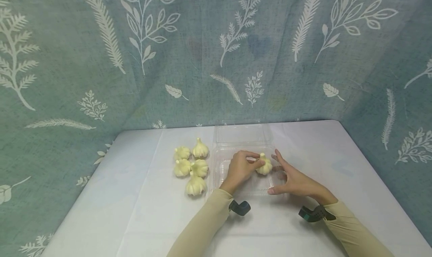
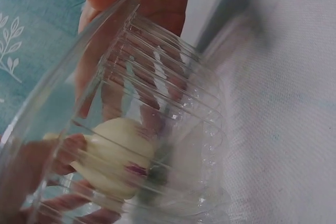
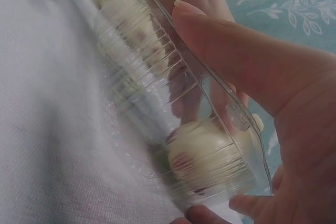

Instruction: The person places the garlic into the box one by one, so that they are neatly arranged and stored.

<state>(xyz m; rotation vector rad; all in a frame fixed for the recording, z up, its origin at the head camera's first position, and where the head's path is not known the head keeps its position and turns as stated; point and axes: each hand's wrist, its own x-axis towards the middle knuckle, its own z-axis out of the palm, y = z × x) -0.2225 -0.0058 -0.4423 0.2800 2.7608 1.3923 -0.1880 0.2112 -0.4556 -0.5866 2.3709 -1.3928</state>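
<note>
A clear plastic clamshell container (image 1: 224, 182) lies with its lid (image 1: 241, 134) folded back on the white-covered table. My left hand (image 1: 241, 169) reaches over it and pinches a pale garlic bulb (image 1: 264, 166) inside, near the right wall. That bulb (image 2: 118, 156) shows through the ribbed plastic in the left wrist view, with a purplish mark low on it. My right hand (image 1: 297, 180) is at the container's right side, fingers spread along the outside and thumb near the front right corner. In the right wrist view the thumb (image 3: 231, 51) lies by the rim.
Left of the container, several garlic bulbs (image 1: 195, 185) sit in a close group on the white cloth (image 1: 152, 219). A blue-green curtain with white leaf prints (image 1: 202, 62) hangs behind the table. Both wrists wear dark camera bands (image 1: 240, 207).
</note>
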